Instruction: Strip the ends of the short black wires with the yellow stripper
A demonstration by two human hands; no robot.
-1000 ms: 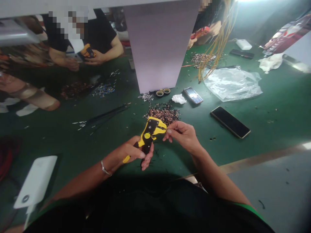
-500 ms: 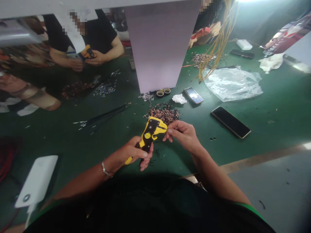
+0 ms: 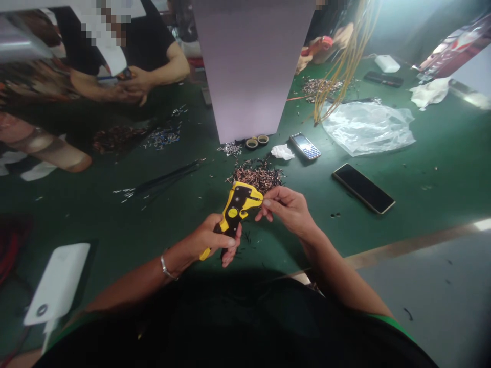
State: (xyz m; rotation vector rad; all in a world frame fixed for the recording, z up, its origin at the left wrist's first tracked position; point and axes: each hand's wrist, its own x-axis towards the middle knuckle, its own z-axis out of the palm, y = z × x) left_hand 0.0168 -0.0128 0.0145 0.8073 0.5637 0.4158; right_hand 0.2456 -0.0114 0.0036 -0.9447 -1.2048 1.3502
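Note:
A yellow and black wire stripper (image 3: pixel 235 210) is held at its handles by my left hand (image 3: pixel 218 239), whose fingers wrap round the grip. Its jaws point right, toward my right hand (image 3: pixel 286 207). The thumb and forefinger of that hand are pinched together at the jaw tip; what lies between them is too small to make out. Just beyond the tool is a pile of short copper-and-black wire pieces (image 3: pixel 261 174). Small silvery pieces (image 3: pixel 230 148) and two tape rolls (image 3: pixel 257 141) sit behind the pile.
A pale upright panel (image 3: pixel 251 71) stands behind. Rightward are a keypad phone (image 3: pixel 305 146), crumpled tissue (image 3: pixel 283 152), black smartphone (image 3: pixel 362 188) and plastic bag (image 3: pixel 368 128). Long black wires (image 3: pixel 164 179) and a white power bank (image 3: pixel 57 283) lie left. Other people's hands work across the table.
The view has shifted slightly. My hands and the wire stripper hold almost the same pose. Across the table at the left, a person's hands have come together around their tool.

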